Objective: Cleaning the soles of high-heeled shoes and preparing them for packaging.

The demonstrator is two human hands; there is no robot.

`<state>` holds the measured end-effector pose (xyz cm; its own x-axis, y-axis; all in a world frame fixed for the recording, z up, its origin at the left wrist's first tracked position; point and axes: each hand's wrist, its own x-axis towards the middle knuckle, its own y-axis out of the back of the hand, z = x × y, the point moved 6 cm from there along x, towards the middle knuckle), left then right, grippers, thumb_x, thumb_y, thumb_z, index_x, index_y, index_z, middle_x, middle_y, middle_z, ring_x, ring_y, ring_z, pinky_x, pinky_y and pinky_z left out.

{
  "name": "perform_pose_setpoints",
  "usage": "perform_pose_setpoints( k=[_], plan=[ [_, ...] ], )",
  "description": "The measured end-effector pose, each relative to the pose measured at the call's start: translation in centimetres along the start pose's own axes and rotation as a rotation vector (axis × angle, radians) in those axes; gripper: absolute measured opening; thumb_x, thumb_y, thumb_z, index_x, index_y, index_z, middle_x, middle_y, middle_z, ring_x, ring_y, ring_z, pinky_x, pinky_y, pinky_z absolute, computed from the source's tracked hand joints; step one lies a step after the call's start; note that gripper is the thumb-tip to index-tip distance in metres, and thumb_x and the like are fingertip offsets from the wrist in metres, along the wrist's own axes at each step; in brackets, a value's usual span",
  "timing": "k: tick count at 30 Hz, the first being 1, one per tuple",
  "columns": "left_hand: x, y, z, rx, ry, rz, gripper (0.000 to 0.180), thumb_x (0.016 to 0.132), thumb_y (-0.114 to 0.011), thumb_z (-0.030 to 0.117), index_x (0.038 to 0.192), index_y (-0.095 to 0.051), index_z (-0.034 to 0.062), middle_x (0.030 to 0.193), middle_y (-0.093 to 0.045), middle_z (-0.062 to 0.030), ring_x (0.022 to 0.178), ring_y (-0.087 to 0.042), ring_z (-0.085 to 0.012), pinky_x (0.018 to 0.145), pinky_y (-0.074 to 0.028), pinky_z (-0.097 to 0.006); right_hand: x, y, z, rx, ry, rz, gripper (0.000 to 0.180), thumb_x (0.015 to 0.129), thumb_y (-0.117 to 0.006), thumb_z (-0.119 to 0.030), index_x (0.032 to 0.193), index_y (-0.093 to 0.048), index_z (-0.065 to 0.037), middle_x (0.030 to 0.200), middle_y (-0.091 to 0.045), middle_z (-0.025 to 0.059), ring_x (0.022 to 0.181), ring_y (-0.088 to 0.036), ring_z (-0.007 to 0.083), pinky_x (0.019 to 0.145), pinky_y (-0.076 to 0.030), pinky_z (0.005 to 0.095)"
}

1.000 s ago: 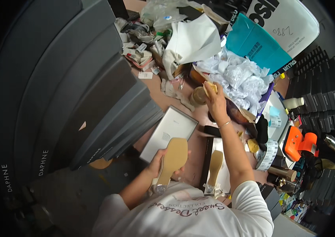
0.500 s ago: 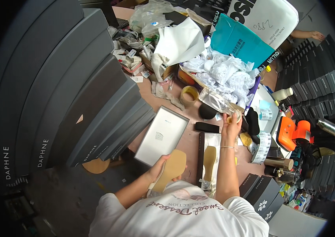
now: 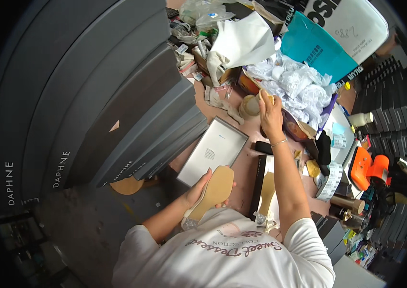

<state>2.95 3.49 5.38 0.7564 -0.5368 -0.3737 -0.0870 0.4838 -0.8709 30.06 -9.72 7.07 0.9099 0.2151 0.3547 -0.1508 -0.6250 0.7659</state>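
1. Head view: left hand (image 3: 198,192) grips a tan shoe sole (image 3: 213,191) from beneath, sole face up, above the table edge near an open grey box lid (image 3: 213,151).
2. Its long axis runs diagonally, one rounded end pointing up-right toward the lid.
3. Right hand (image 3: 269,115) reaches far forward, fingers closed on a yellow sponge (image 3: 266,98) beside a round tub (image 3: 250,106), perhaps to load it.

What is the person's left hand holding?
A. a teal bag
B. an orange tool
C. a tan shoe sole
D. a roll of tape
C: the left hand grips a flat tan shoe sole in front of the chest, while the right hand reaches out to a small round pot on the table.
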Motion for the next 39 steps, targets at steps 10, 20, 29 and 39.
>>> perform_pose_setpoints(
  k=[10, 20, 29, 39],
  plan=[
    [3.9, -2.3, -4.6, 0.084, 0.264, -0.079, 0.064, 0.096, -0.026, 0.056, 0.146, -0.025, 0.0147, 0.124, -0.051, -0.0166, 0.085, -0.062, -0.0279, 0.059, -0.054, -0.032, -22.9, 11.7, -11.2, 0.268, 0.221, -0.18, 0.031, 0.078, -0.069, -0.016, 0.105, -0.059, -0.005, 0.088, -0.054, 0.0096, 0.077, -0.058, 0.0263, 0.062, -0.048, 0.0362],
    [5.0, -4.2, -6.3, 0.332, 0.263, -0.09, 0.063, 0.097, -0.024, 0.053, 0.138, -0.034, 0.0062, 0.111, -0.056, -0.0202, 0.08, -0.064, -0.0279, 0.054, -0.054, -0.033, -23.2, 11.6, -8.4, 0.248, 0.087, -0.039, 0.017, 0.077, -0.067, -0.015, 0.089, -0.057, -0.007, 0.078, -0.056, 0.0098, 0.066, -0.059, 0.029, 0.054, -0.048, 0.0353],
    [3.1, -2.4, -6.3, 0.025, 0.281, -0.329, 0.07, 0.095, -0.023, 0.058, 0.145, -0.026, 0.0091, 0.129, -0.049, -0.0202, 0.111, -0.055, -0.0306, 0.092, -0.048, -0.042, -21.3, 10.2, -6.5, 0.288, -0.066, 0.003, 0.015, 0.078, -0.062, -0.018, 0.078, -0.051, -0.009, 0.067, -0.053, 0.0098, 0.061, -0.058, 0.0309, 0.053, -0.046, 0.0427],
    [2.5, -6.8, -5.4, 0.034, 0.021, 0.403, 0.073, 0.09, -0.033, 0.055, 0.145, -0.024, 0.0089, 0.111, -0.056, -0.0215, 0.074, -0.065, -0.0321, 0.047, -0.052, -0.034, -24.7, 11.4, -10.6, 0.149, 0.085, -0.234, 0.022, 0.074, -0.068, -0.022, 0.075, -0.049, -0.01, 0.064, -0.056, 0.0068, 0.056, -0.061, 0.0269, 0.044, -0.046, 0.0408]
  ],
)
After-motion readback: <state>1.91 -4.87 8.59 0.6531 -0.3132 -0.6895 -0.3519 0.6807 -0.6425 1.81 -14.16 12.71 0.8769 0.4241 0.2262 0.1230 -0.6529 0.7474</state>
